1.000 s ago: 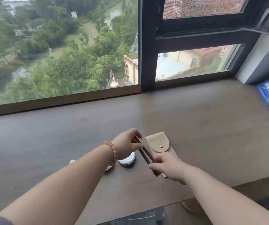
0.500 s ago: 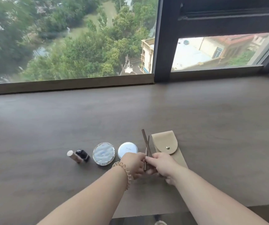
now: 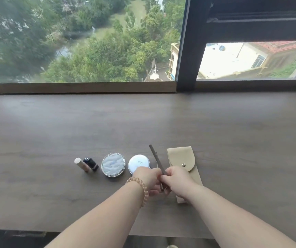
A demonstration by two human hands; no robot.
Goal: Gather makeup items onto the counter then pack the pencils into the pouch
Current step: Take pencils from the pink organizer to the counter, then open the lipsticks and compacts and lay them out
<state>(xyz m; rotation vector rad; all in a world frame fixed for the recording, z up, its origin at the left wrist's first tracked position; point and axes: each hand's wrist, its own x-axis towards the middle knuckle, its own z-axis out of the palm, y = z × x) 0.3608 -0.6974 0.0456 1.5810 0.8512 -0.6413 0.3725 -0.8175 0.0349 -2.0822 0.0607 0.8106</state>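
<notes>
Lying flat just right of the right hand (image 3: 177,181), the tan pouch (image 3: 183,161) has its snapped flap shut; its contents cannot be seen, and its near end is hidden under that hand. Both hands are closed together on the brown pencils (image 3: 155,159), which slant up and away from the left hand (image 3: 148,178); how many pencils there are is unclear. Left of the left hand on the counter (image 3: 233,133) sit a white compact (image 3: 138,162), a textured silver compact (image 3: 113,164), a black tube (image 3: 90,164) and a beige tube (image 3: 82,165).

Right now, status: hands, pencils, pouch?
Left hand and right hand both gripping pencils, tips up. Pouch flat on counter, flap snapped shut, partly under right hand. Flap needs opening first.
</notes>
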